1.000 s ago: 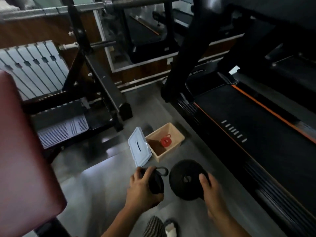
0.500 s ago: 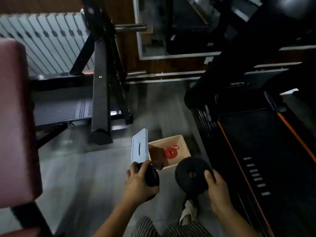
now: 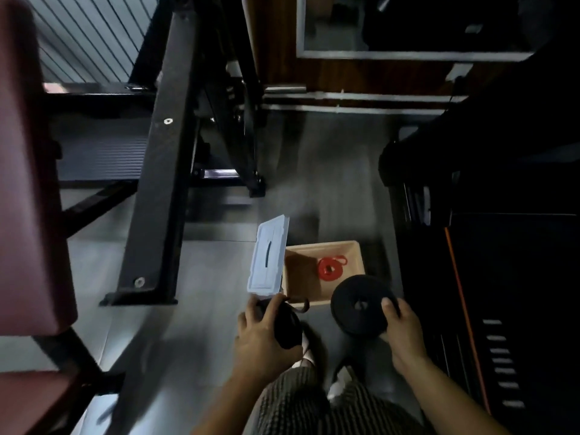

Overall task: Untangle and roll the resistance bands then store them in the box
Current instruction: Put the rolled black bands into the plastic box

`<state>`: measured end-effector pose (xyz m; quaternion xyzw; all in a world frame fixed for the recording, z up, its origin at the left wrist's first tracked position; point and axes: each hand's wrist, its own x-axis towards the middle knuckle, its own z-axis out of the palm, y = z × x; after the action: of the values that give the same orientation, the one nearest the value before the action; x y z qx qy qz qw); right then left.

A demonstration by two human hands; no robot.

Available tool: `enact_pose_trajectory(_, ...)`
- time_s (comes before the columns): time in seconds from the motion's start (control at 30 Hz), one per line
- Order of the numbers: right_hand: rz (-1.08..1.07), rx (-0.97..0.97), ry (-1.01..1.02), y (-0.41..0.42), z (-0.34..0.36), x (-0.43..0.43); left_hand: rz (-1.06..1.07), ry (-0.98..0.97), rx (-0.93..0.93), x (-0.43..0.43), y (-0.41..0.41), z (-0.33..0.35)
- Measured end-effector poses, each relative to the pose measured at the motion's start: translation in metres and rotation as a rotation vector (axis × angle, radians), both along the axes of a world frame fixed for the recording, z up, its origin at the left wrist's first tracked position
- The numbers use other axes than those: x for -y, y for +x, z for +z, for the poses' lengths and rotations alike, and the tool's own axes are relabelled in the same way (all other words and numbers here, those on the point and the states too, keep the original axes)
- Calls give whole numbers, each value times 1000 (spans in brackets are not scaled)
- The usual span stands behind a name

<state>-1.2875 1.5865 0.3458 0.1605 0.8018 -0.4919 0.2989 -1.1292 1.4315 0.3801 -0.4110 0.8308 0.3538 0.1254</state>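
My left hand [image 3: 262, 335] grips a rolled black resistance band [image 3: 286, 324], whose loose end curls out to the right. A larger black band roll [image 3: 357, 304] is held upright in my right hand [image 3: 400, 328], thumb on its face. Both rolls hover just in front of the open tan box [image 3: 298, 277] on the floor. A small rolled red band [image 3: 329, 269] lies inside the box. The box's pale blue lid [image 3: 268, 255] stands tilted at its left side.
A black weight-rack frame [image 3: 160, 171] stands on the grey floor to the left, with a dark red bench pad [image 3: 28, 171] at the far left. A treadmill [image 3: 502, 277] runs along the right. My striped trouser legs and shoes show at the bottom.
My view has tipped downward and moved closer, so the box sits nearer my hands. Both hands keep hold of their black rolls, now close above the box's front edge.
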Motion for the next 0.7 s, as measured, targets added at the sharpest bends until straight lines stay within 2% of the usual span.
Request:
enact_pose_trajectory(0.33, 17, 51, 49, -25, -47, 13, -116, 45, 107, 26, -54, -39)
enact_pose_trajectory(0.43, 77, 38, 130, -34, -59, 9, -120, 73, 133, 25, -66, -45)
enact_pose_trajectory(0.7, 144, 103, 99, -82, -89, 10, 98, 101, 84, 10, -95, -69)
